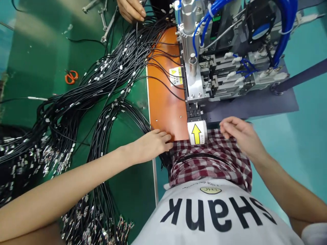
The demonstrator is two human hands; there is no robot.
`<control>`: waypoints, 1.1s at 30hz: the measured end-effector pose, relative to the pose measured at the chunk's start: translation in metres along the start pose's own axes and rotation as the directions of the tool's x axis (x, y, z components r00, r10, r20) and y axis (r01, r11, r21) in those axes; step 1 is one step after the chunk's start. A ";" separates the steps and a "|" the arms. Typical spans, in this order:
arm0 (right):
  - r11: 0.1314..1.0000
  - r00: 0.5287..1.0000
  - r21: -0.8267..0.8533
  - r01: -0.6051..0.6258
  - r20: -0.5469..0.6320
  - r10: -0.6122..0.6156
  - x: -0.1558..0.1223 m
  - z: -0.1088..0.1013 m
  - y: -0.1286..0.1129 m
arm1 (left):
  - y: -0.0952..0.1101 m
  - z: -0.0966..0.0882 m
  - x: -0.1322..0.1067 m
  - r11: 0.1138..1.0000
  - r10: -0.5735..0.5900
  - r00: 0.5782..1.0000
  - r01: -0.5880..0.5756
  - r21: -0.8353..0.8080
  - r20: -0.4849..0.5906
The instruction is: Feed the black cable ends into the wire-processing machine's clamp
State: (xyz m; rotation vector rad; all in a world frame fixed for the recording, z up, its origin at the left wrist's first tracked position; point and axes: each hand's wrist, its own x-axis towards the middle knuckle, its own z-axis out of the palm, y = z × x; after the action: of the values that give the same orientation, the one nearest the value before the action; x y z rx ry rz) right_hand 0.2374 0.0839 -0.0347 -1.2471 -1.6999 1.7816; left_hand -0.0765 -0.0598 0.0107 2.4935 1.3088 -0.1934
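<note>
My left hand (153,144) rests over the edge of the green table, at the near end of the orange plate (167,112). Its fingers are curled, and what lies beneath them is hidden. A bundle of black cables (130,109) runs under this hand and comes out below it. My right hand (238,134) is raised to the right of the white label with a yellow arrow (196,133), its thumb and fingers drawn together with nothing visible in them. Several black cables (163,80) cross the plate into the side of the machine (194,78).
Large heaps of black cables (84,92) with white tags cover much of the green table (38,68). Orange-handled scissors (71,77) and metal wrenches (108,29) lie there. Another person's hand (131,9) is at the far cables. Blue air tubes (283,30) arch over the machine.
</note>
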 end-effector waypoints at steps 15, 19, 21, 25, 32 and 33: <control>0.924 0.928 -0.085 0.372 0.019 -0.372 0.009 0.064 -0.008 | -0.016 -0.010 0.010 0.936 -0.295 0.899 0.341 0.092 -0.325; 0.949 0.948 -0.004 0.316 0.037 -0.316 0.011 0.063 -0.009 | 0.030 -0.010 0.066 0.943 -0.291 0.899 0.326 0.059 -0.328; 0.955 0.954 0.036 0.296 0.030 -0.297 0.012 0.060 -0.007 | 0.041 -0.007 0.085 0.954 -0.300 0.890 0.284 -0.097 -0.343; 0.961 0.962 0.037 0.273 -0.034 -0.272 0.013 0.047 0.000 | 0.038 0.003 0.094 0.857 -0.387 0.858 0.200 -0.475 -0.338; 0.949 0.993 0.314 0.039 0.095 -0.072 0.018 0.030 -0.003 | 0.041 0.009 0.089 0.795 -0.504 0.717 0.168 -0.582 -0.481; 0.937 0.989 0.349 0.006 0.138 -0.057 0.020 0.030 -0.004 | 0.043 0.009 0.089 0.798 -0.508 0.704 0.167 -0.579 -0.497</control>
State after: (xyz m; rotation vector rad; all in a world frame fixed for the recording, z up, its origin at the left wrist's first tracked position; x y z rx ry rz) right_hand 0.2020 0.0827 -0.0417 -0.9513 -1.3825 2.0858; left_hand 0.0103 -0.0163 -0.0120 1.8735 1.7988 0.8909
